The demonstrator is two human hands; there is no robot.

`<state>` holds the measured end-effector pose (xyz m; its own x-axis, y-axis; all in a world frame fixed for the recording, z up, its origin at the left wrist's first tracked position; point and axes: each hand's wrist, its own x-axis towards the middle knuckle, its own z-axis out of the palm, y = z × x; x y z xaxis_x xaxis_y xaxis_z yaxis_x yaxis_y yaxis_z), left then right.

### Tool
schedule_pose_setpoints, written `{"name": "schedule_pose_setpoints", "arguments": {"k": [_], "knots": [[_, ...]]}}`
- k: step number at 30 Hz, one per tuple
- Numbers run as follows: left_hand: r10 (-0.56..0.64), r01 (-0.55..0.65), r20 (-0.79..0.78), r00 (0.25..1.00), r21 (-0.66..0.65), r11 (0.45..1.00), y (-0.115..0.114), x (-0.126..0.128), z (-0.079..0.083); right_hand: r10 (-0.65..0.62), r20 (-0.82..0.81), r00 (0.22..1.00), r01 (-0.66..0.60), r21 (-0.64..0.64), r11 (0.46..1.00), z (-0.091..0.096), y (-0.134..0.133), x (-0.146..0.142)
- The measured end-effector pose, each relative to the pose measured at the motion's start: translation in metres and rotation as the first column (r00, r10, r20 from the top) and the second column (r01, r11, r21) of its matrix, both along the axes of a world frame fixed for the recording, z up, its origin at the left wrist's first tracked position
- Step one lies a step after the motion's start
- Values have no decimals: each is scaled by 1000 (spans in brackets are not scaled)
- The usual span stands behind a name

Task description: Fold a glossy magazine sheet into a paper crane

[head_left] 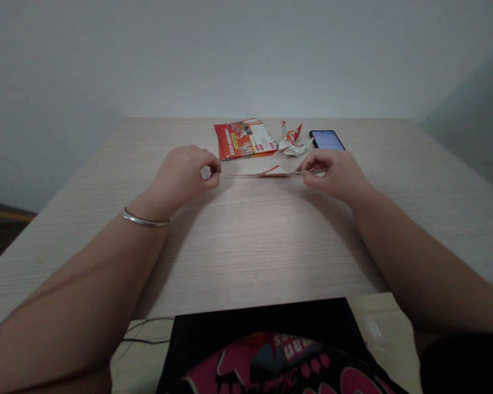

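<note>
Between my two hands, a thin white paper sheet with red printing (275, 171) is stretched above the table, seen nearly edge-on. My left hand (187, 174) pinches its left end between thumb and index finger. The right end is pinched in my right hand (332, 172), fingers curled. A small flap with a red edge stands up near the sheet's middle. Just beyond it lies a stack of red and white printed leaflets or packets (242, 139); I cannot tell which. Crumpled white and red paper (293, 141) rests to the right of the stack.
A phone with a lit screen (327, 139) lies behind my right hand. The pale wood-grain table (254, 246) reaches back to a plain wall (246, 60). Thin dark cables (148, 341) show below the near table edge, left of my lap.
</note>
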<state>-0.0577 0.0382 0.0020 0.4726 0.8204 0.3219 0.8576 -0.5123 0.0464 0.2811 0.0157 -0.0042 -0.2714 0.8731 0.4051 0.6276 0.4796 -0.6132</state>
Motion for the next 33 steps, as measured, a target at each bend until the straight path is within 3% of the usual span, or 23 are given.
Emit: {"name": "schedule_pose_setpoints", "arguments": {"k": [3, 6, 12, 16, 21, 24, 26, 30, 33], "knots": [[52, -44, 112, 992, -72, 996, 0, -3, -3, 41, 52, 998, -39, -41, 998, -3, 1, 1], [20, 0, 147, 989, -139, 990, -2, 1, -7, 122, 162, 979, -114, -57, 992, -8, 0, -2], [-149, 132, -104, 983, -150, 980, -13, 17, -11, 298, 273, 915, -298, -45, 954, -17, 7, -9], [-71, 37, -236, 969, -142, 989, -25, 26, -12, 270, 349, 897, -304, 46, 951, -17, 12, -11], [-29, -12, -159, 987, -256, 967, -27, 37, -14, 170, 447, 878, -207, 37, 978, -14, 9, -16], [-17, 5, -36, 999, -322, 947, -23, 41, -14, 143, 474, 869, -166, 6, 986, -12, 7, -20], [-4, 58, 148, 989, -361, 931, -21, 43, -13, 147, 469, 871, -163, -7, 987, -12, 6, -21], [91, 216, 597, 797, -422, 881, -26, 46, -11, 141, 445, 884, -166, 16, 986, -13, 6, -25], [168, 195, 664, 729, -436, 878, -33, 49, -6, 90, 440, 893, -137, 76, 988, -13, 4, -31]]}}
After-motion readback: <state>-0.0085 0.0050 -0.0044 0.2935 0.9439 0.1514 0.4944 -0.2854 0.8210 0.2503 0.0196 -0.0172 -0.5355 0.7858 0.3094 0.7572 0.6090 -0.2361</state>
